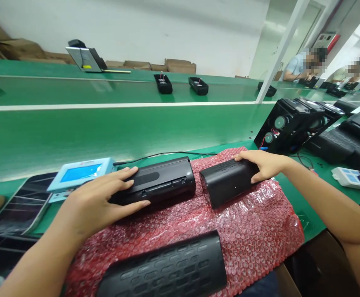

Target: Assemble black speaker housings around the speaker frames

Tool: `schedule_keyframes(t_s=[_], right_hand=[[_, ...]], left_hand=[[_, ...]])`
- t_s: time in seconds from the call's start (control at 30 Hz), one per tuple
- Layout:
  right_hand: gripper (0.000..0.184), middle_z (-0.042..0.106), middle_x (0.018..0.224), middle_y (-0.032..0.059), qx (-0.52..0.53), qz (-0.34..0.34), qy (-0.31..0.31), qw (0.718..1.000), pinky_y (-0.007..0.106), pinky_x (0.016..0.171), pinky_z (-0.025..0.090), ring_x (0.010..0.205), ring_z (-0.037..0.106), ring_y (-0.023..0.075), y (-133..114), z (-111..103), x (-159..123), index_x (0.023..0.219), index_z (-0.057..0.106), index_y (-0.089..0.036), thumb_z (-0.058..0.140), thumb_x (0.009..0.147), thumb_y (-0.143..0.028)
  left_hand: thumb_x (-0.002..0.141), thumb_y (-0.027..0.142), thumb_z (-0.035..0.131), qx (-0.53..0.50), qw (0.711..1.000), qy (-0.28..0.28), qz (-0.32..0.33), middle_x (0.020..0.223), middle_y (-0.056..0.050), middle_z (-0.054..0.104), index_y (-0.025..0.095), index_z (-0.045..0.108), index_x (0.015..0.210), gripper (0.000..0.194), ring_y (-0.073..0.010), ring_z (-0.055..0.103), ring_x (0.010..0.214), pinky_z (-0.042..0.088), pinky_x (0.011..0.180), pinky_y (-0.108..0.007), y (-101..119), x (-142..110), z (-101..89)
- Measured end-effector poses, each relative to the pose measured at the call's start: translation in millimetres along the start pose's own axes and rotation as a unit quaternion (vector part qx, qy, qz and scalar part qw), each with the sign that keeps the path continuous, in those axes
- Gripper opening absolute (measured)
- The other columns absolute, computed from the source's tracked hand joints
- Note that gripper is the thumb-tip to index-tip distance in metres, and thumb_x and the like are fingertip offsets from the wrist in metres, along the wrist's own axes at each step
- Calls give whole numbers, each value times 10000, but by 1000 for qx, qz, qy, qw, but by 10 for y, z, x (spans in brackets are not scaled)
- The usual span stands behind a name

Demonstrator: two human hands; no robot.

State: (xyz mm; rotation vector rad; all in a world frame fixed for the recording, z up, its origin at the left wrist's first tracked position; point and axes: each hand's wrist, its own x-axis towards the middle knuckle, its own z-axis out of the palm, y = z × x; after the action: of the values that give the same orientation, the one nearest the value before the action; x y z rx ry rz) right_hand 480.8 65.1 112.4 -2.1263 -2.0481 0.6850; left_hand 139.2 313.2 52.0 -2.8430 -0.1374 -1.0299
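My left hand (96,200) is closed over the left end of a long black speaker housing (167,181), fingers on its top and thumb along the near side. This housing lies on red bubble wrap (248,222) and has an oval panel on its upper face. To its right, my right hand (265,165) grips the right end of a shorter-looking black housing (226,181) with slots on top, fingers behind and thumb in front. Closer to me lies a third black housing (174,268) with rounded raised patterns, touched by neither hand.
A light-blue device (81,173) with a cable stands at the left, beside dark panels (19,202). Open black speaker boxes (285,123) stand at the right, near a white power strip (351,178). Behind a green divider, small black casings (163,83) sit on the line; co-workers (304,66) sit far right.
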Motion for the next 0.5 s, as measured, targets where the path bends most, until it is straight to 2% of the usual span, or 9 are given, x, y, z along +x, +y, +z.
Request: schedule_keyframes(t_s=[0.13,0.33,0.5], right_hand=[[633,564,1157,80,6,7,37,999,391,881,415,1033,533,288,2,41,45,1102,513,-197,779,559,-382],[567,594,1098,33,53,76,60,994,375,872,406,994,541,274,-19,76,109,1020,567,-223,796,511,-326],[567,592,1072,42,40,57,53,996,361,834,412,965,542,266,-21,57,122,1013,554,-218,795,511,-325]], left_hand=[[764,535,594,-2,1000,9,6,1000,-134,700,174,609,825,367,-238,695,798,571,721,-364,-1,-3,6],[775,510,594,-9,1000,-5,3,1005,-165,692,163,593,796,348,-256,690,830,571,725,-386,18,-9,-13],[791,521,565,-6,1000,-20,-11,1028,-155,689,174,590,809,349,-248,685,877,568,767,-375,19,-18,-30]])
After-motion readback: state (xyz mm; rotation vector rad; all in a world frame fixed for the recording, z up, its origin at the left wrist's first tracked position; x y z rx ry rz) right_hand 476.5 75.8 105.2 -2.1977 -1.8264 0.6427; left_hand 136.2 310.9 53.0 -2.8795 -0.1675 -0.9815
